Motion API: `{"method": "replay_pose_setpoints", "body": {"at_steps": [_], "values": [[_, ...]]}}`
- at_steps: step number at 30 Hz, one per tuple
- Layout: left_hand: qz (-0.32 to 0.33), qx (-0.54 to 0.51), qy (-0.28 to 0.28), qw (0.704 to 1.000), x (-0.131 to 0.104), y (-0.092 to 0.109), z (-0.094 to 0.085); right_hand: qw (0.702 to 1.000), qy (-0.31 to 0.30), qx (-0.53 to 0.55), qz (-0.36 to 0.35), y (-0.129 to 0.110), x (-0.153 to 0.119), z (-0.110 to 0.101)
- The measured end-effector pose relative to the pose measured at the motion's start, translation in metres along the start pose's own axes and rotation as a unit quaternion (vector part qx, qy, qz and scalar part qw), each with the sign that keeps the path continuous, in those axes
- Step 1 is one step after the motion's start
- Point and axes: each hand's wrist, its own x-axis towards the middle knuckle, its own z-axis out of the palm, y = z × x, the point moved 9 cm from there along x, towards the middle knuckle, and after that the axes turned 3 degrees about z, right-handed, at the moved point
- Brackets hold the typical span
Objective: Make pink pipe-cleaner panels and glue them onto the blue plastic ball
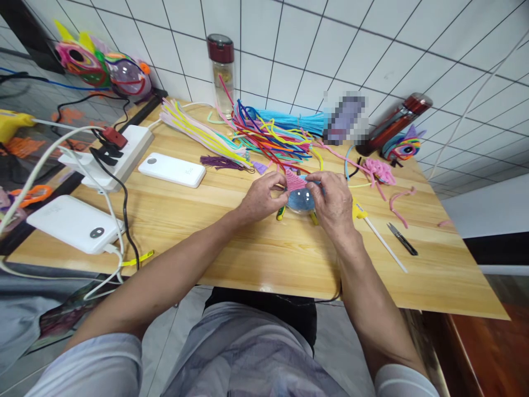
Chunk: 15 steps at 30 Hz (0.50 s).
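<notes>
A pink ribbed triangular piece (294, 181) stands at the top of a clear, bluish round ball (301, 200) near the middle of the wooden table. My left hand (265, 194) pinches the pink piece from its left side, thumb and fingers closed on it. On the other side, my right hand (333, 199) has its thumb and fingertips pressed together at the piece's right corner and the ball's upper edge. Green and yellow bits (281, 213) show under the ball. Behind my hands lies a pile of coloured fuzzy stems (276, 132).
White power banks (172, 170) and a power strip (119, 157) with cables are at left. A glass bottle (221, 77), a red flask (392, 124) and a decorated ball (403, 148) stand at the back. Snips (402, 239) and a white stick (386, 246) lie at right.
</notes>
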Motion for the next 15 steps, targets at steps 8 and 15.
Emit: {"method": "replay_pose_setpoints", "body": {"at_steps": [8, 15], "values": [[-0.022, -0.003, 0.002, 1.0, 0.0, -0.001, 0.001, 0.999, 0.031, -0.004, 0.002, -0.002, -0.002, -0.006], [-0.05, -0.051, -0.005, 0.997, -0.001, -0.004, 0.004, 0.999, 0.016, 0.034, 0.007, 0.006, -0.01, -0.011]]}}
